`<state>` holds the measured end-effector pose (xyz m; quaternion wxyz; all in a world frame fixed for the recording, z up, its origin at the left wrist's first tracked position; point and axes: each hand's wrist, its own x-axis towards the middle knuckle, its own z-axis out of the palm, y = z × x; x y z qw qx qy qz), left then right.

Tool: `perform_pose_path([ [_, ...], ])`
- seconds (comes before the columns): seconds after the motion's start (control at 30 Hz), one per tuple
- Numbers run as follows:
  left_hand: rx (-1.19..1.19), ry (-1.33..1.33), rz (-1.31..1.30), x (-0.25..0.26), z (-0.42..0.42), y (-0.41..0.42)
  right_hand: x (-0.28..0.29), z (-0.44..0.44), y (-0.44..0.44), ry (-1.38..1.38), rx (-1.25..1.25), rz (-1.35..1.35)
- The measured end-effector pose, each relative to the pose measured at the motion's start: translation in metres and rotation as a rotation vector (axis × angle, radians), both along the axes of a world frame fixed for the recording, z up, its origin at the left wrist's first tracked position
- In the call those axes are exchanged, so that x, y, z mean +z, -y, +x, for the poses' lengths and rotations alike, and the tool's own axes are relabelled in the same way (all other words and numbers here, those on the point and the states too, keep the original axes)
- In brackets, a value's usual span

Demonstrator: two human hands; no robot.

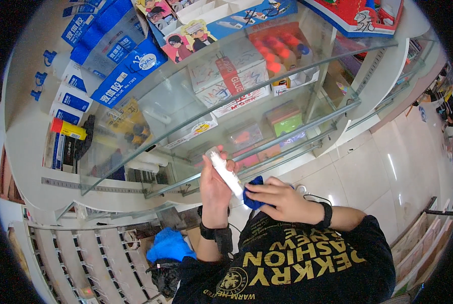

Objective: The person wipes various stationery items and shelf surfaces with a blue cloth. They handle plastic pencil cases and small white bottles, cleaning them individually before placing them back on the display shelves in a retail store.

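My left hand [216,186] is closed around a slim white bottle [226,173] with a clear cap, held at a slant in front of the glass shelves. In my right hand [279,197] is a bunched dark blue cloth [254,193], pressed against the bottle's lower end. The fingers of the right hand cover part of the cloth. Both wrists wear black bands.
Ahead stands a display case with a glass shelf edge [211,114]. It bears blue water glue boxes [124,76], a liquid glue box [230,78] and orange-capped bottles [277,51]. A yellow glue stick [72,130] lies at left. Below are a blue bag [169,245] and a slatted rack [86,262].
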<state>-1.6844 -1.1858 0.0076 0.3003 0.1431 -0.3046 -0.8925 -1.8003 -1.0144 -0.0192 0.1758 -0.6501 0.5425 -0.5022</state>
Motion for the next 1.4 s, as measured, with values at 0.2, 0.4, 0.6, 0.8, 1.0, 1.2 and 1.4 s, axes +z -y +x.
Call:
perform_pose_path([
  [0.2, 0.035, -0.016, -0.046, 0.002, 0.003, 0.0, 0.003, -0.001, -0.003, -0.012, -0.025, -0.017],
  [0.4, 0.119, 0.199, -0.271, 0.0, -0.002, -0.016, 0.04, -0.037, 0.014, 0.007, -0.232, -0.155],
  [0.6, 0.083, 0.164, -0.305, -0.007, -0.012, -0.029, 0.052, -0.037, 0.036, 0.01, -0.201, -0.194],
  [0.8, 0.08, 0.057, -0.114, -0.006, -0.019, -0.035, 0.041, -0.022, 0.041, -0.001, -0.188, -0.141],
  [1.0, 0.105, 0.122, -0.289, 0.007, -0.018, -0.034, 0.033, -0.017, 0.04, -0.011, -0.125, -0.115],
  [1.2, 0.292, 0.068, -0.139, -0.008, -0.003, -0.006, 0.021, -0.017, 0.016, -0.056, 0.013, -0.039],
  [1.4, 0.307, 0.145, -0.042, -0.007, -0.005, -0.007, 0.015, -0.03, 0.003, -0.002, 0.031, 0.033],
])
